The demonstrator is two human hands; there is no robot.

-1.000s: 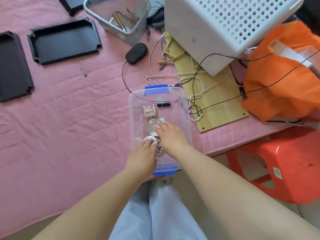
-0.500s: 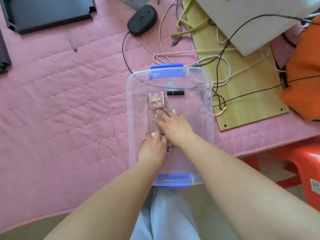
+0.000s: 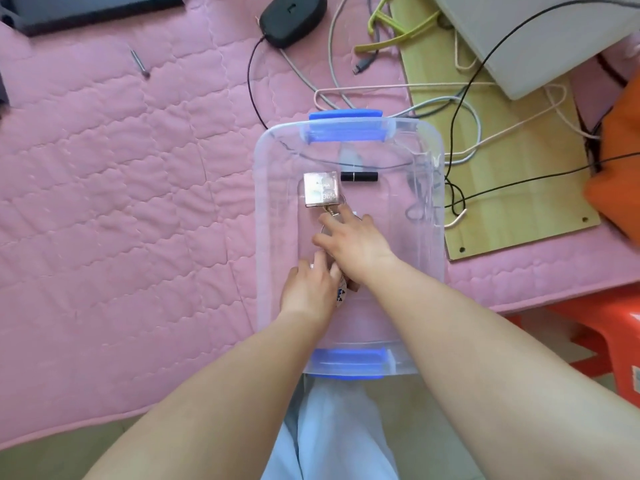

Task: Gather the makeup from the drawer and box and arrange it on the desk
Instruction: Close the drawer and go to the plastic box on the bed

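A clear plastic box (image 3: 266,237) with blue handles stands on the pink quilted surface. Both my hands are inside it. My right hand (image 3: 356,244) covers a round silver compact (image 3: 325,227) with its fingers curled around the rim. Just below, my left hand (image 3: 308,289) is closed on a small round white compact with a blue pattern (image 3: 341,293), mostly hidden. A square mirrored palette (image 3: 320,189) and a black lipstick tube (image 3: 358,176) lie at the far end of the box.
A black mouse (image 3: 294,15), tangled cables (image 3: 398,95) and a wooden board (image 3: 512,174) lie beyond and right of the box. A white case (image 3: 536,36) stands on the board. An orange bag (image 3: 616,161), a red stool (image 3: 599,341) and a small screw (image 3: 140,63) are around.
The camera has moved closer and downward over the box. My right hand has slid a little further over the round silver compact; my left hand stays on the small white compact.
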